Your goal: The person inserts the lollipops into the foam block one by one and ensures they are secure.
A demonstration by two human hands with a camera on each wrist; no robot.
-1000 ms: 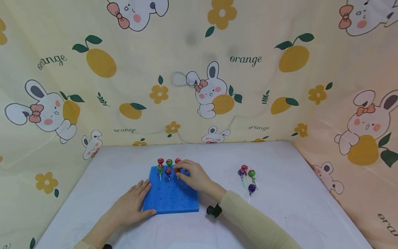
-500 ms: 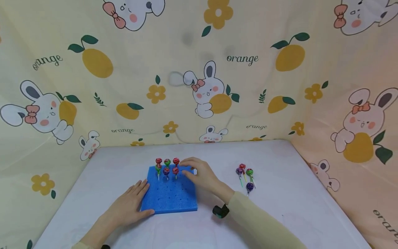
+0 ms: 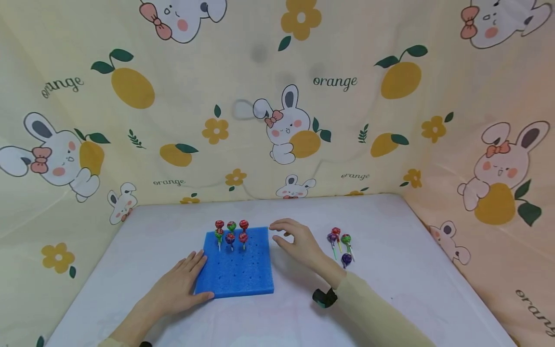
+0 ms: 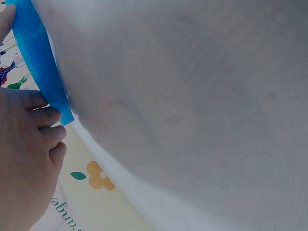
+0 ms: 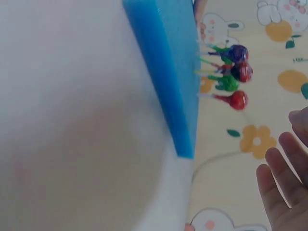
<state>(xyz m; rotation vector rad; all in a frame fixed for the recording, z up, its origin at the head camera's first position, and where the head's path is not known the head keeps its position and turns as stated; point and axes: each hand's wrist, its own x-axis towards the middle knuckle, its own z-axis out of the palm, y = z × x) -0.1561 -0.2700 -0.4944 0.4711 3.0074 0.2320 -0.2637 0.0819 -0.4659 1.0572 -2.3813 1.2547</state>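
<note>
A blue foam board point(image 3: 247, 274) lies on the white table, with lollipops standing in two rows in its far left part. Among them are a red lollipop point(image 3: 243, 238) and a purple one point(image 3: 230, 238) in the nearer row, and a green one point(image 3: 231, 226) behind. My left hand point(image 3: 179, 284) rests along the board's left edge, fingers straight; the left wrist view shows its fingertips touching the foam point(image 4: 41, 53). Past the board's right edge my right hand point(image 3: 299, 243) hovers over the table, fingers loosely bent and holding nothing, as the right wrist view also shows point(image 5: 288, 168).
Several loose lollipops lie on the table to the right, a dark purple one point(image 3: 346, 260) nearest and a green one point(image 3: 346, 239) farther back. Small holes dot the foam. A printed curtain point(image 3: 217, 72) surrounds the table's back and sides.
My right hand has let go of the red lollipop in the nearer row and moved right, off the board. My left hand has stayed at the board's left edge.
</note>
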